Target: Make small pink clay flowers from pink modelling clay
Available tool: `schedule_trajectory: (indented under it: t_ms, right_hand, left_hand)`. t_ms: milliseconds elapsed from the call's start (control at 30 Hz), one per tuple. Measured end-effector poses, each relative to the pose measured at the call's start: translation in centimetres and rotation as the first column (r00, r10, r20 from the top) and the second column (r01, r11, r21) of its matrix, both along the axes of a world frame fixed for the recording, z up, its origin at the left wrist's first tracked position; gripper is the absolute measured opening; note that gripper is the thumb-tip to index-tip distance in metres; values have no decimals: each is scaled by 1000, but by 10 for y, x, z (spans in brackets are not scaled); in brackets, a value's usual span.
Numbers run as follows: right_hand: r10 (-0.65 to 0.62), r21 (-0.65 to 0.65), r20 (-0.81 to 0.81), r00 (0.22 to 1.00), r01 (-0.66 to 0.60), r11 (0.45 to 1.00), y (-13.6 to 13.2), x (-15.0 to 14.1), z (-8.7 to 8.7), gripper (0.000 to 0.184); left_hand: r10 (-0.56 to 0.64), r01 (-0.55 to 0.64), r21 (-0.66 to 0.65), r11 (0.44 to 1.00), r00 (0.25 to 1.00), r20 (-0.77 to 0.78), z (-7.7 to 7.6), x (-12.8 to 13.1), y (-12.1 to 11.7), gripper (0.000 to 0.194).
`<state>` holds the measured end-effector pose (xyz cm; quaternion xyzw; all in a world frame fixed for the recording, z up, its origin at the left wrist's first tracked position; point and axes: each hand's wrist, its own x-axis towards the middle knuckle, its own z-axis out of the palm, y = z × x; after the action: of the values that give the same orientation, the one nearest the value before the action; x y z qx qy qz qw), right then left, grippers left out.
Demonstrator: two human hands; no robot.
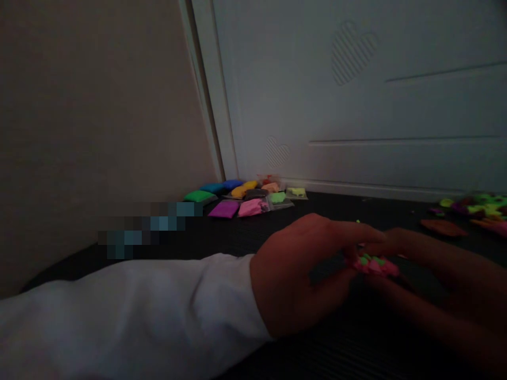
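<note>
Between my two hands, low and right of centre in the head view, is a small lump of pink modelling clay with bright green bits on top. My left hand, in a white sleeve, comes from the left with thumb and fingers pinched on the lump's left side. From the right reaches my right hand, its fingers closed about the lump's other side. The fingertips partly cover the clay, and the dim light hides its exact shape.
Bags of coloured clay, among them purple, pink and green, lie at the back of the dark table. At right are a flat brown piece and a multicoloured clay pile. A white panel stands behind.
</note>
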<state>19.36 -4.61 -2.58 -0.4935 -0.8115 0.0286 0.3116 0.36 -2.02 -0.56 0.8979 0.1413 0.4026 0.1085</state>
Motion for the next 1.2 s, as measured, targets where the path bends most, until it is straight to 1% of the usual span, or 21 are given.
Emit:
schedule_trajectory:
  t_ms: [67, 133, 267, 500, 633, 733, 867, 900, 1000, 1200]
  right_hand:
    - [45, 26, -17, 999, -45, 999, 0, 0, 3, 19]
    - [76, 49, -12, 997, -75, 996, -1, 0, 5, 18]
    - [79, 96, 3, 997, -79, 992, -3, 1, 7, 21]
    - [125, 125, 24, 992, -127, 984, -4, 2, 9, 23]
    - [135, 119, 15, 991, -135, 984, -5, 2, 10, 20]
    - [153, 150, 50, 987, -159, 976, -4, 3, 11, 19]
    - [148, 168, 43, 988, -153, 974, -3, 2, 12, 18]
    - [137, 165, 25, 990, -139, 976, -3, 2, 12, 18]
    - [143, 169, 34, 989, -146, 975, -3, 0, 12, 20]
    - [133, 162, 29, 991, -136, 977, -4, 1, 10, 20]
  left_hand:
    - [-2, 2, -7, 1000, 1000, 8, 0, -1, -1, 40]
    - [4, -4, -5, 1000, 1000, 18, 0, -1, -2, 42]
    - [43, -45, 33, 998, 998, 54, 0, -1, -3, 45]
    - [-8, 8, 61, 998, 1000, -5, 2, -3, -2, 48]
    - [-9, 10, 101, 995, 1000, -4, 3, -3, -2, 44]
    - [-17, 19, 119, 993, 1000, -20, 4, -2, -2, 41]
    - [10, -4, 125, 992, 998, -54, 7, -2, -2, 36]
    - [12, -4, 124, 992, 998, -65, 8, -2, -2, 36]
    - [2, 7, 104, 995, 996, -85, 7, -2, -2, 38]
    - [-3, 3, 5, 1000, 1000, -7, 3, -3, -4, 45]
